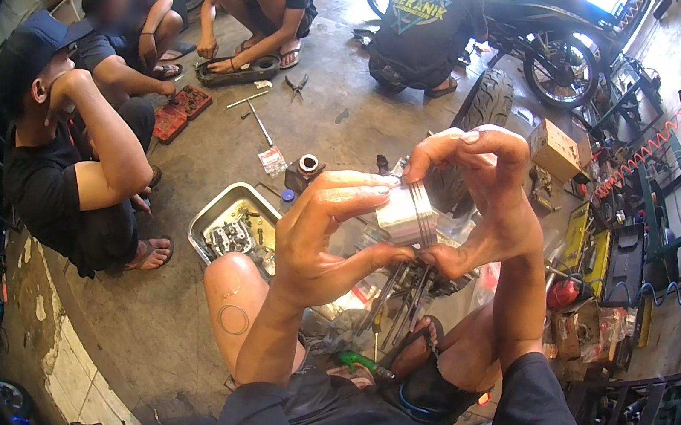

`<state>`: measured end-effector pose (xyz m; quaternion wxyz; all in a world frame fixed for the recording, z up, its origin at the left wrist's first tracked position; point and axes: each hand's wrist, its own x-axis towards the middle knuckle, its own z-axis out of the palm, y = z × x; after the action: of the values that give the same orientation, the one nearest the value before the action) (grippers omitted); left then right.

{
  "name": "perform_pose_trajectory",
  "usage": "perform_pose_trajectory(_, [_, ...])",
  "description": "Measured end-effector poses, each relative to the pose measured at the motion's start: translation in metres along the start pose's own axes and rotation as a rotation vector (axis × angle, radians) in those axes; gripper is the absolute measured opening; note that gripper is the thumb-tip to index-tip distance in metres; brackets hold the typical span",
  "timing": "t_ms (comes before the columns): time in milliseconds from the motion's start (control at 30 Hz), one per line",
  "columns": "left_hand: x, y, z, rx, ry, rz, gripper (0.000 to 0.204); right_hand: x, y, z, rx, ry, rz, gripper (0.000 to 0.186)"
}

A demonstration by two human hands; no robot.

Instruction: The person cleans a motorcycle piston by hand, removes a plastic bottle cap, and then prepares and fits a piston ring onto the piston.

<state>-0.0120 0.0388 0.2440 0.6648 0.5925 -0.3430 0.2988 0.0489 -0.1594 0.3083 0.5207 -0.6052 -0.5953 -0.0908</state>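
Between my two hands, raised at the centre, is a silver piston [397,215] lying sideways, with ring grooves at its right end. My left hand [325,223] holds it from the left, fingertips on top and thumb underneath. My right hand [484,193] grips the ringed end, one fingertip at the top edge and another digit at the bottom. Long engine studs [386,297] stand below it, partly hidden by my hands. Left of my left hand, a metal tray [202,222] holds engine parts [231,239]. A green-handled tool [351,359] lies between my legs.
A person in a cap [67,162] squats at the left, others [262,8] further back, one beside a motorcycle [524,8]. A red toolbox [183,113], hand tools [298,87], a tyre [491,98], a cardboard box [554,148] and a coiled red hose [650,146] surround me.
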Motion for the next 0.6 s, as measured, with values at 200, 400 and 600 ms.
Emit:
perform_pose_trajectory(200, [0.0018,0.0019,-0.0016,0.199,0.026,0.066,0.055,-0.0023,0.0003,0.0001,-0.014,0.004,0.040,0.091])
perform_pose_trajectory(400, [0.0028,0.0027,-0.0010,0.206,0.054,0.089,0.053,-0.0004,0.0002,0.0006,0.024,0.004,0.074,0.090])
perform_pose_trajectory(600, [0.0021,0.0019,-0.0015,0.235,0.041,0.110,0.052,0.0012,0.0002,-0.0006,0.026,-0.012,0.048,0.092])
